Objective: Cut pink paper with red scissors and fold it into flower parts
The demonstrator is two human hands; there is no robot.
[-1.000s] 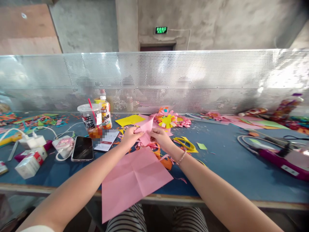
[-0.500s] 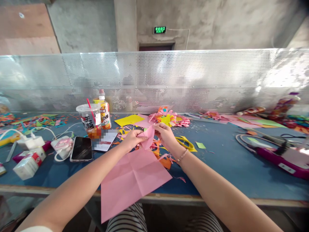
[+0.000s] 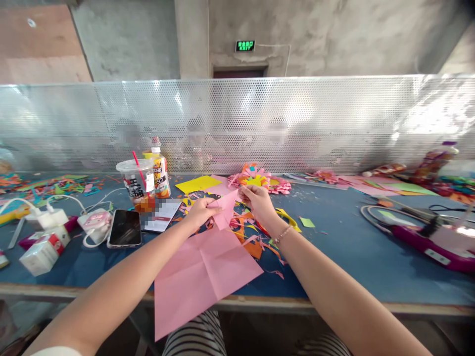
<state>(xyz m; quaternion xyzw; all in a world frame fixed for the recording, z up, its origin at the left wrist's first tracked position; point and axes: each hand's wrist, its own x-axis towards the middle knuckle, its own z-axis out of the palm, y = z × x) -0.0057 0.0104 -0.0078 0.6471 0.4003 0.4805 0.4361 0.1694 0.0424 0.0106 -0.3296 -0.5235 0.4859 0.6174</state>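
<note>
- Reference: creased pink sheet (image 3: 208,277), its near corner overhanging the front edge of the blue table (image 3: 352,262).
- Left of the sheet: smartphone (image 3: 125,228), with a charger (image 3: 97,222) beside it.
- Beyond the sheet, to the left: lidded plastic cup (image 3: 135,185) with red straw, just beside a drink bottle (image 3: 161,170).
- Beyond the sheet, to the right: pink paper flower (image 3: 282,187), partly covered by the right hand.
- Obstruction: paper scraps (image 3: 254,247) crowd the sheet's far edge, below the hands.
- Workpiece: folded pink paper (image 3: 224,211), raised between both hands, above the sheet's far edge.
- Left hand (image 3: 200,213): clamps the workpiece's left side, thumb uppermost.
- Right hand (image 3: 258,201): fingertips pinched at its upper right corner.
- Change from one second earlier: hands farther apart; creased sheet nearly unmoved.
</note>
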